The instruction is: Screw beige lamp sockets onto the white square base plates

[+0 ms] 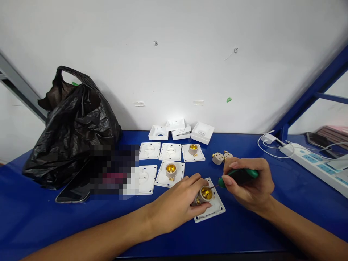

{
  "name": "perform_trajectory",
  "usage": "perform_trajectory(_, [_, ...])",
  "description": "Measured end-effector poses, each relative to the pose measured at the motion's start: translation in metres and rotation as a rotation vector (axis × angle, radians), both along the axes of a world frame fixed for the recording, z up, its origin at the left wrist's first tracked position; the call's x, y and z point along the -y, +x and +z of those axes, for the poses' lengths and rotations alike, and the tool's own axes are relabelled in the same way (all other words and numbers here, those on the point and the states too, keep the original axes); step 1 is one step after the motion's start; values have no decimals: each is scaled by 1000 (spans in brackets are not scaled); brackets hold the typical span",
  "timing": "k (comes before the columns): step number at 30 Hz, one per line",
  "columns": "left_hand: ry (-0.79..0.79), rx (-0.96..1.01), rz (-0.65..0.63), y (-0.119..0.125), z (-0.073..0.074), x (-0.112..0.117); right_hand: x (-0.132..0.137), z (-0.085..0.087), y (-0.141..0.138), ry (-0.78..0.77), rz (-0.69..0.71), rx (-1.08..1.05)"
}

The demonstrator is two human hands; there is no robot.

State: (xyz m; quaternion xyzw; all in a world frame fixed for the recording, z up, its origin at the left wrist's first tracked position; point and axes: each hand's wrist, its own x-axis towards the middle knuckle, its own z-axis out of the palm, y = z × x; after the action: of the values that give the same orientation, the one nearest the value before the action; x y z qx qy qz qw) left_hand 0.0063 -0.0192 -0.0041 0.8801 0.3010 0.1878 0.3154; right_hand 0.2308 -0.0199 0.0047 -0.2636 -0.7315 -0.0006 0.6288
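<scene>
My left hand (pixel 179 203) is closed round a lamp socket (pixel 206 194) with a brass-coloured inside, which sits on a white square base plate (pixel 217 208). In my right hand (pixel 251 186) is a screwdriver (pixel 240 177) with a green and black handle. Its thin shaft points left, and the tip reaches into the socket, where I cannot make out what it touches. Just beyond my right hand lie loose ceramic socket parts (pixel 218 158) with brass terminals. Behind my left hand, another socket (pixel 171 169) stands on its own white plate (pixel 161 177).
Several white plates (pixel 170 151) lie in rows, one bearing a socket (pixel 193 149). White square covers (pixel 202 132) are heaped by the wall. A black plastic bag (pixel 78 134) and a phone (pixel 74 188) are on the left. A power strip (pixel 315 159) with white cables lies right.
</scene>
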Motion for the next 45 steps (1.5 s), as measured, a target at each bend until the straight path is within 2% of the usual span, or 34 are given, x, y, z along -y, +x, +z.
perform_trajectory(8, [-8,-9,-6,1,1,-1,0,5,1,-10,19,44])
perform_trajectory(18, [-1,-15,-11,0,0,-1,-1,-3,6,-54,23,39])
perform_trajectory(26, [25,-50,-5,1,1,-1,0,-2,8,-206,116,71])
perform_trajectory(31, [39,-37,-14,0,-1,-1,-2,1,2,-195,209,44])
perform_trajectory(34, [38,-25,-17,0,-3,-1,-3,2,1,-174,231,65])
perform_trajectory(40, [24,-1,-22,0,-1,0,1,9,3,-340,266,158])
perform_trajectory(45, [30,-18,-6,0,1,0,-1,4,1,-341,262,83])
